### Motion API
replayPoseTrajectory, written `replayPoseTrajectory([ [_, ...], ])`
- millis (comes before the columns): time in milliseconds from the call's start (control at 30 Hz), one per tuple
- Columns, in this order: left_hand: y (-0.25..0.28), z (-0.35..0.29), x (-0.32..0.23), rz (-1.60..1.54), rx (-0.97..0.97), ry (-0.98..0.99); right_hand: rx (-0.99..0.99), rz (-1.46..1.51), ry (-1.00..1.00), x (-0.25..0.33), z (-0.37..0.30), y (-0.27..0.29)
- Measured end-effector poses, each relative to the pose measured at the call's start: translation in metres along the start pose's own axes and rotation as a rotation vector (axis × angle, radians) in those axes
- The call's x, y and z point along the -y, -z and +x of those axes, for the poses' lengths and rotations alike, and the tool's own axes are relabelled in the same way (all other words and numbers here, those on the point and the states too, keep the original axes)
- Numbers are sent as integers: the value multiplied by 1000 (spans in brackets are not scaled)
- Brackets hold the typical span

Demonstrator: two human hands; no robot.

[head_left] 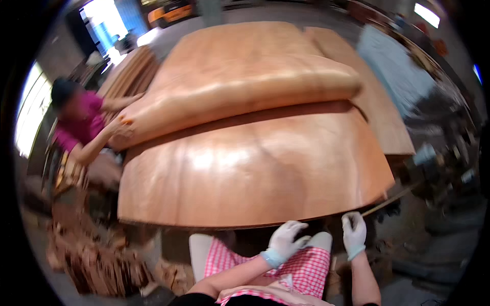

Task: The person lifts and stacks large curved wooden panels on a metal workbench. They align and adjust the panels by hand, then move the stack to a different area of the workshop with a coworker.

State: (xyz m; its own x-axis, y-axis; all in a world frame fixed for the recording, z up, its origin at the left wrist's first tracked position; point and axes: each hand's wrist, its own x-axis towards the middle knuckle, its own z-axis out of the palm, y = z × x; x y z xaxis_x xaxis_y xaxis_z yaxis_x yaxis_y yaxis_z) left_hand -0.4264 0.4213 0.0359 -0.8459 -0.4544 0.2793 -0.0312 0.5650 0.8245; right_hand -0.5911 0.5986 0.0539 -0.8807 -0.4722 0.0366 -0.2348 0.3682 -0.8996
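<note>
A large reddish-brown wood veneer sheet (pixel 245 178) lies on a stack in front of me, its near edge facing my lap. Across its far part, a veneer sheet bends over in a thick rolled fold (pixel 245 97). My left hand (pixel 288 239), in a white glove, is just below the near edge with thumb and fingers apart, holding nothing. Farther right, my gloved right hand (pixel 354 233) has its fingers curled around the near end of a thin stick (pixel 390 200), which slants away to the right. The grip itself is partly hidden.
At the left, a person in a pink top (pixel 84 120) has both hands on the fold's end. Another veneer sheet (pixel 367 86) lies at the right, beside a pale plastic-like cover (pixel 390 69). Torn veneer scraps (pixel 97 255) heap at lower left. An orange vehicle (pixel 171 13) stands far back.
</note>
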Motion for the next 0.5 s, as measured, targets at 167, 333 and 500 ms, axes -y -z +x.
replayPoseTrajectory([
  [167, 48, -23, 2, -278, -93, -50, 387, 364, 10, 83, -63, -97],
  [333, 104, -63, 15, -711, -357, 270, 601, 471, 17, 138, -82, -162],
  [500, 207, -102, 99, -976, -985, 448, 697, -321, 233, 123, -29, -175],
])
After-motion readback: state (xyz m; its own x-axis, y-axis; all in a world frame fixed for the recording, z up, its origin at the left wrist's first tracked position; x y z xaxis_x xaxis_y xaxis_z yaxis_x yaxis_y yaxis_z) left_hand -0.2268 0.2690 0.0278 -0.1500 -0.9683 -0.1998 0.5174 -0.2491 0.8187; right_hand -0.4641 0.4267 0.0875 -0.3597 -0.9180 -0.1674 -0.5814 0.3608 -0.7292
